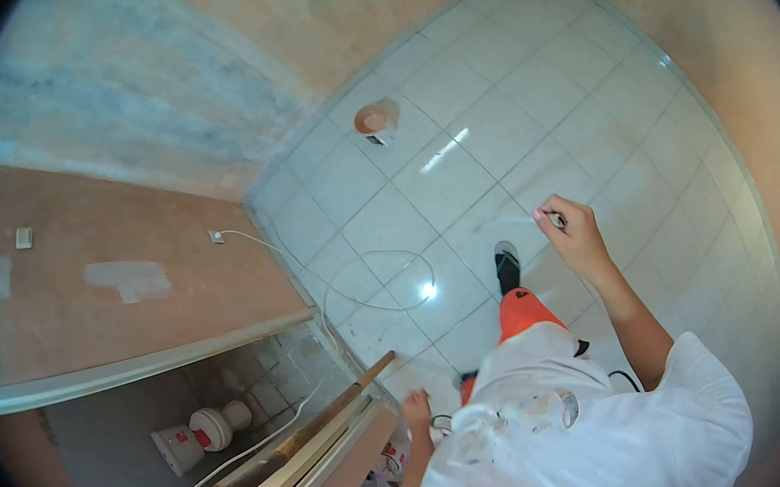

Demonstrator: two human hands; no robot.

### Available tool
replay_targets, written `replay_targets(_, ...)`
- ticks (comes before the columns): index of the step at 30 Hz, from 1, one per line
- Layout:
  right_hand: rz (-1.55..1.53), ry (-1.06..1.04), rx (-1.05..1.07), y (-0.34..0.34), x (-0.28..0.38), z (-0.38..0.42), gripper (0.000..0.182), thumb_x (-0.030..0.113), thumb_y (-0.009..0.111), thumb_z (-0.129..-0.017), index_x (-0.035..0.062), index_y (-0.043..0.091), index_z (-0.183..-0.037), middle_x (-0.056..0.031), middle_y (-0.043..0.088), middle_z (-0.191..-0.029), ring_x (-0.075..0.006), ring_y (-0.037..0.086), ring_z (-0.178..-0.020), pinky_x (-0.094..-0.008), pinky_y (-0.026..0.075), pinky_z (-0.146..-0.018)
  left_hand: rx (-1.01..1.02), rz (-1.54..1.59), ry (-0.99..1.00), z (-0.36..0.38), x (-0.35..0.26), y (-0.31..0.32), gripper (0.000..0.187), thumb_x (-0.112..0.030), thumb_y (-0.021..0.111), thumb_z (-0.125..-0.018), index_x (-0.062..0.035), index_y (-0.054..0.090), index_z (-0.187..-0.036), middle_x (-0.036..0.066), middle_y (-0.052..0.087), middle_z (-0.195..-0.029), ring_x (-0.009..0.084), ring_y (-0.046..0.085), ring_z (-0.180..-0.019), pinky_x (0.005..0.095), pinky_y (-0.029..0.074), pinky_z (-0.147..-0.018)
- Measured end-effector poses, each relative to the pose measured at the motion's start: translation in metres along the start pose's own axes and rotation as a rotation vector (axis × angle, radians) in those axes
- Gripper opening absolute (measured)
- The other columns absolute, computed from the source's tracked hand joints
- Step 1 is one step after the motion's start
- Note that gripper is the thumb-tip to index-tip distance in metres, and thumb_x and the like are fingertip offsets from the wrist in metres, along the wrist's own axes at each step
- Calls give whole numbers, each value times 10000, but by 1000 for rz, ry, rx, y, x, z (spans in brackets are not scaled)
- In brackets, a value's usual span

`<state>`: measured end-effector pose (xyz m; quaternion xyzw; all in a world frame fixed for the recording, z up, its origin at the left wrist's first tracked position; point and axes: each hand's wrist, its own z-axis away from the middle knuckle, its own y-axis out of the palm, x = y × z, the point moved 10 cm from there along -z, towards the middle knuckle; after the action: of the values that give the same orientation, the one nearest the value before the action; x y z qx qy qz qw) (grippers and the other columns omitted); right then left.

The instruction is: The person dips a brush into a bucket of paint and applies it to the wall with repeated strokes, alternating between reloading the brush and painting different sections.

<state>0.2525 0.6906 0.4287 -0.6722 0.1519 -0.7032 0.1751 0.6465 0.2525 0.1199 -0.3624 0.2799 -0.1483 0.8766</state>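
Note:
My right hand is raised in front of me over the tiled floor, its fingers curled closed. A small dark and pale thing shows between the fingers, too small to name. Low beside my body hangs my left hand, near the end of a long wooden pole. Its fingertips look slightly apart, with nothing visible in them. A white shirt with stains and an orange trouser leg show below me, along with a sandalled foot.
A bucket stands on the floor ahead. A white cable runs from a wall socket across the tiles. Left, past a door frame, a toilet is visible. Pale patches mark the wall.

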Motion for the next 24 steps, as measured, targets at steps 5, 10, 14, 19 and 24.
replay_targets(5, 37, -155, -133, -44, 37, -87, 173, 144, 682, -913, -27, 662, -896, -131, 613, -789, -199, 564, -637, -317, 456, -576, -111, 99, 222, -58, -162, -34, 341, -326, 593, -865, -37, 738, -758, 214, 657, -682, 356, 660, -668, 440, 503, -646)
replay_targets(10, 114, -198, -109, -26, 51, -180, 191, 175, 685, -918, -15, 692, -914, -132, 613, -790, -227, 584, -651, -322, 472, -621, -129, 24, 139, -87, -184, -44, 340, -318, 585, -827, -42, 756, -728, 194, 638, -616, 314, 648, -606, 431, 504, -632)
replay_targets(14, 63, -193, -65, 23, 59, -255, 213, 182, 682, -921, -29, 689, -900, -134, 605, -744, -219, 576, -640, -326, 473, -626, -122, 81, 126, -96, -183, -49, 298, -300, 614, -810, -58, 756, -708, 154, 601, -547, 265, 612, -544, 412, 478, -573)
replay_targets(19, -44, -183, -21, 109, 79, -333, 217, 173, 665, -931, -43, 685, -910, -138, 621, -703, -178, 579, -577, -314, 459, -568, -3, 239, 32, -121, -157, -28, 398, -350, 588, -873, -40, 732, -669, 139, 607, -543, 242, 593, -517, 434, 445, -553)
replay_targets(24, -102, -142, -87, 180, 78, -414, 234, 205, 646, -951, -21, 697, -919, -105, 612, -618, -147, 569, -509, -303, 442, -511, -60, 290, 204, -205, -124, -16, 378, -337, 602, -889, -44, 724, -685, 100, 572, -524, 196, 560, -513, 397, 441, -542)
